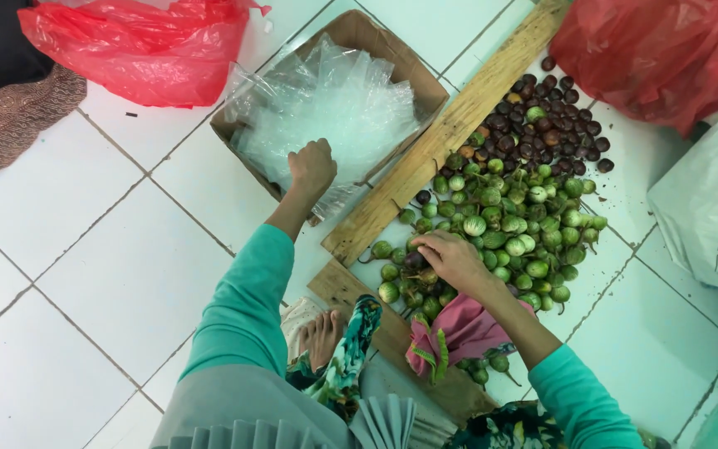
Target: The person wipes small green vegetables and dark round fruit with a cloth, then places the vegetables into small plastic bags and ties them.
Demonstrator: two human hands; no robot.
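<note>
My left hand (pixel 312 167) reaches into a cardboard box (pixel 422 76) and pinches a clear plastic bag (pixel 326 108) from the heap inside. My right hand (pixel 450 258) rests palm down on a pile of small round green eggplants (pixel 515 218) spread on the white tiled floor, its fingers curled over a few of them at the pile's near left edge. Behind the green ones lies a patch of dark purple-brown fruits (pixel 546 125). Both arms wear teal sleeves.
A long wooden plank (pixel 450 133) lies diagonally between box and pile; a shorter board (pixel 342 287) lies near my bare foot (pixel 319 337). Red plastic bags sit at top left (pixel 139 50) and top right (pixel 666 50). A white sack (pixel 712 208) stands right. Pink cloth (pixel 463 333) lies near my knee.
</note>
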